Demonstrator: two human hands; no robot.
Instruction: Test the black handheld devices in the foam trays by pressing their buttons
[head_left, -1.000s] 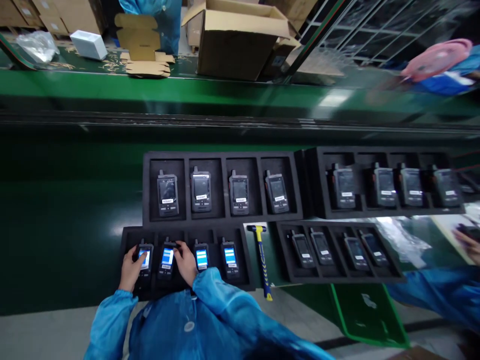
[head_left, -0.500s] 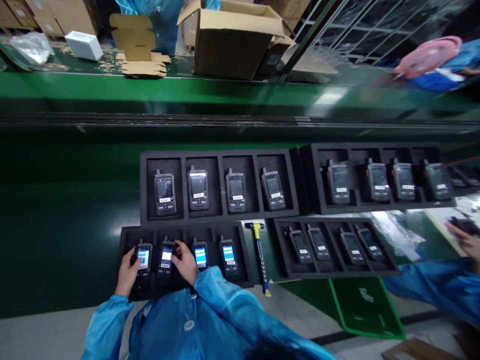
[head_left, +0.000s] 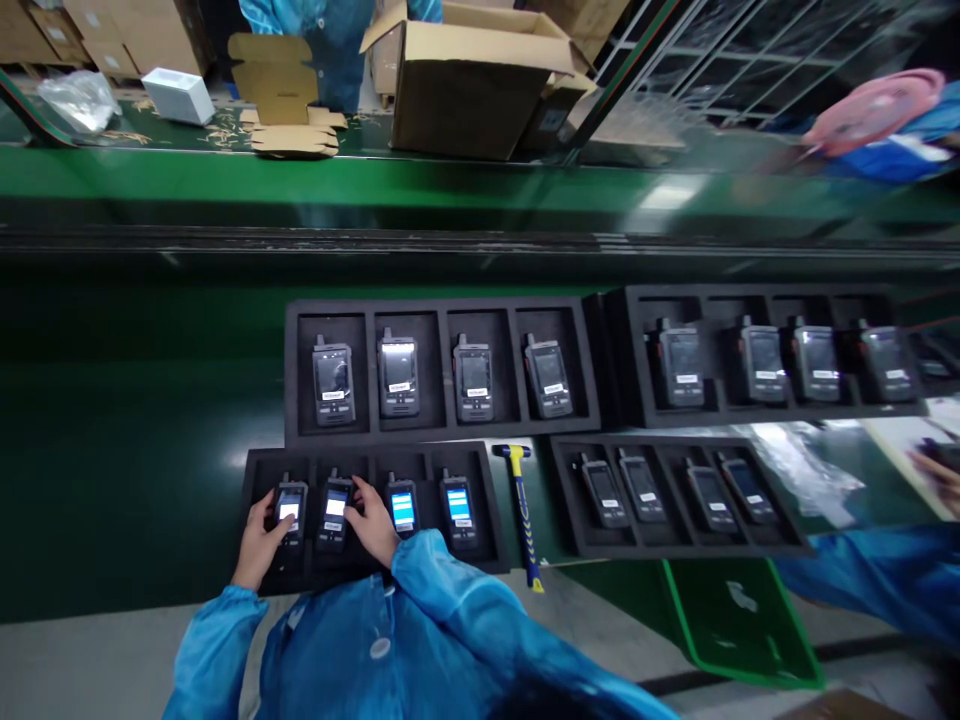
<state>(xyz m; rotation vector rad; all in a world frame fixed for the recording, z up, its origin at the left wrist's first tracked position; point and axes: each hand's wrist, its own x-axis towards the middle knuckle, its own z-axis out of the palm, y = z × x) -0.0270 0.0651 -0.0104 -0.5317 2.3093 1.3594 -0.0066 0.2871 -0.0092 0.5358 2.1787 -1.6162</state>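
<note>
Black foam tray (head_left: 495,530) at the near table edge holds four lit handsets. Left hand (head_left: 259,540) curls around the first handset (head_left: 289,512), thumb on its screen; right hand (head_left: 375,520) rests fingertips, slightly spread, on the second handset (head_left: 334,512). A hammer (head_left: 523,515) lies just right of the tray.

I wear a bright blue work coat (head_left: 375,640) of thin, slightly shiny cloth, and it fills the view at 6 o'clock. On the chest there is one small round white snap button (head_left: 380,648). The long left sleeve (head_left: 214,655) lies at 7 o'clock and is creased, with a gathered cuff at my wrist. The right sleeve (head_left: 465,620) at 5 o'clock is wider and has many soft folds, and its cuff is also close around the wrist. My left hand (head_left: 259,545) and my right hand (head_left: 375,525) are bare, without gloves.
</note>
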